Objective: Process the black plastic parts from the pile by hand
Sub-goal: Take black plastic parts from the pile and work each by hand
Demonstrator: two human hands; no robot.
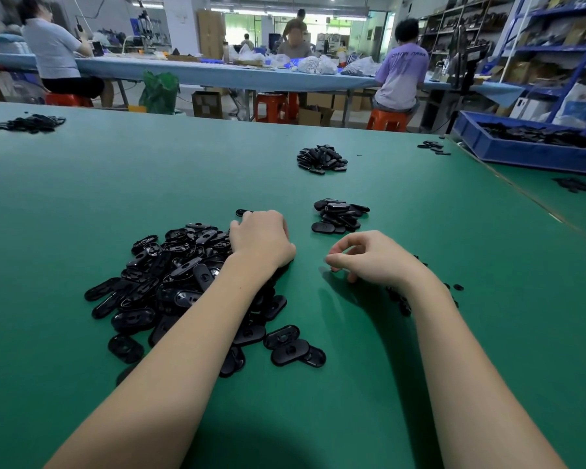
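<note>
My left hand [259, 238] lies knuckles-up on the far right edge of the big pile of black plastic parts [183, 286], which sits on the green counter [82, 198] near me and to the left; its fingers curl down into the parts, but I cannot tell whether they hold one. My right hand [369, 257] hovers just above the counter to the right of the pile, fingers [334, 260] curled and thumb and forefinger drawn close together over a tiny dark piece; whether they pinch it I cannot tell. Small black bits [400, 299] lie scattered under and beside my right wrist. A smaller heap [339, 216] sits just beyond my hands, another heap [322, 159] farther off. At the far right stands a blue bin [521, 154] of black parts.
</note>
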